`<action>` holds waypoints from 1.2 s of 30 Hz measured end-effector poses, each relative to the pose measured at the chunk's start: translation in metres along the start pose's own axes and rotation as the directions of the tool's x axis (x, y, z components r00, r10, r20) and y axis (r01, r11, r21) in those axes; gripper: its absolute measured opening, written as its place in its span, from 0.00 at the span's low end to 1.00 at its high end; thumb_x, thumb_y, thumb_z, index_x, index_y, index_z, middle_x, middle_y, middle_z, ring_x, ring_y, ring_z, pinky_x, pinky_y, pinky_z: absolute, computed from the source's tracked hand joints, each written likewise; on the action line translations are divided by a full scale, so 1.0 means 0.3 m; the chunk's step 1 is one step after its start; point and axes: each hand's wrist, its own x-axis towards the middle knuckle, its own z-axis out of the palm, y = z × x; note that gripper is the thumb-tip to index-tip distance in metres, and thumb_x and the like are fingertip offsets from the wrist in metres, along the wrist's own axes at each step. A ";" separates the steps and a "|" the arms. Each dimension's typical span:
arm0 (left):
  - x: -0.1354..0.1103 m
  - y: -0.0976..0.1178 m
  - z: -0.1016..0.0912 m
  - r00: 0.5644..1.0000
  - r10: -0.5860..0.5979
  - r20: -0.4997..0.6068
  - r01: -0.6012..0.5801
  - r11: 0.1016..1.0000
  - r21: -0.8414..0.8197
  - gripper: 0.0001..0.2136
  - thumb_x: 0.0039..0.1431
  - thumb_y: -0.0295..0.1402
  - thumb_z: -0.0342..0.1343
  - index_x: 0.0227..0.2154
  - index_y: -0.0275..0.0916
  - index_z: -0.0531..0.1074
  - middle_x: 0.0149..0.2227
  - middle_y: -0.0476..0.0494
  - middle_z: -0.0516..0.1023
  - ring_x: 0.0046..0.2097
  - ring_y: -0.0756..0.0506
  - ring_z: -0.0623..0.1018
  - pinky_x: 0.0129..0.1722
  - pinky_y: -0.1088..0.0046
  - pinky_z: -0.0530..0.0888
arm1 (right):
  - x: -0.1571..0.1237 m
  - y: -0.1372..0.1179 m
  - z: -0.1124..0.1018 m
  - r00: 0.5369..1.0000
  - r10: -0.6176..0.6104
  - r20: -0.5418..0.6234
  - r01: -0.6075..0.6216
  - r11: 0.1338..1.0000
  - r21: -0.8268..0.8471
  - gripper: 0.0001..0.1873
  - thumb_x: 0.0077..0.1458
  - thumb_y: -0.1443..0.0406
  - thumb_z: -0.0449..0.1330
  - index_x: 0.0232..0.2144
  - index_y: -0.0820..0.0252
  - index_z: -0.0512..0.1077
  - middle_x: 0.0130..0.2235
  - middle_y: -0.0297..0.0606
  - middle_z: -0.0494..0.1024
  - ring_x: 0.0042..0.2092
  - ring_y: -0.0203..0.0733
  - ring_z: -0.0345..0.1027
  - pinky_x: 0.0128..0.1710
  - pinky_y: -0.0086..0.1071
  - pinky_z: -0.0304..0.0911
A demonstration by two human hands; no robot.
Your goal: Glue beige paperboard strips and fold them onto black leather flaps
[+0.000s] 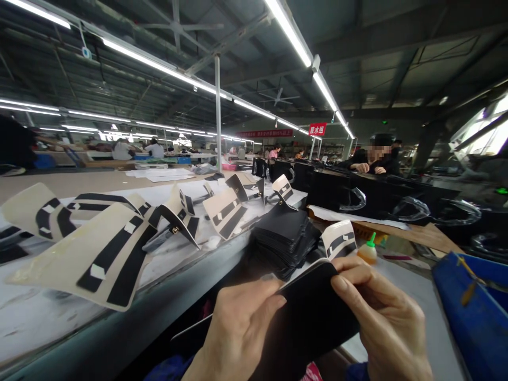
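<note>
Black leather piece (313, 312), cream panels (103, 259) with black stripes, blue bin (472, 312), green-capped orange glue bottle (368, 252).

A small red sign (317, 128) hangs from the ceiling beams at the back of the hall, and it carries three white Chinese characters, which read 胶水组. To the left of it, a long red banner (265, 134) is fixed across the far wall; it has a row of light characters, but they are too small and blurred to read. The pieces on the bench, the black piece in the hands and the small bottle show no readable letters or numbers.
</note>
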 end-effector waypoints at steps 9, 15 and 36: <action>-0.003 -0.018 0.002 0.998 0.049 0.034 -0.050 0.999 0.013 0.08 0.67 0.21 0.51 0.34 0.39 0.71 0.26 0.51 0.72 0.26 0.52 0.73 0.28 0.79 0.69 | 0.008 0.016 -0.007 0.998 -0.057 0.007 0.058 0.998 -0.015 0.12 0.58 0.62 0.67 0.24 0.56 0.74 0.35 0.34 0.75 0.34 0.36 0.68 0.30 0.26 0.61; 0.077 -0.036 -0.034 0.997 0.050 0.059 -0.050 0.999 0.003 0.07 0.68 0.26 0.54 0.33 0.38 0.75 0.28 0.49 0.75 0.28 0.51 0.74 0.29 0.77 0.69 | 0.051 0.006 0.008 0.959 -0.282 -0.037 0.275 0.952 -0.131 0.10 0.61 0.67 0.65 0.27 0.54 0.72 0.37 0.31 0.75 0.37 0.34 0.69 0.33 0.25 0.63; 0.023 -0.049 0.092 0.982 0.009 -0.190 0.013 0.994 0.113 0.13 0.69 0.27 0.48 0.27 0.39 0.66 0.23 0.52 0.68 0.25 0.52 0.68 0.27 0.76 0.62 | 0.042 0.041 0.066 0.986 -0.087 0.142 0.103 0.988 -0.111 0.12 0.54 0.58 0.69 0.29 0.55 0.70 0.27 0.30 0.75 0.25 0.36 0.69 0.24 0.25 0.66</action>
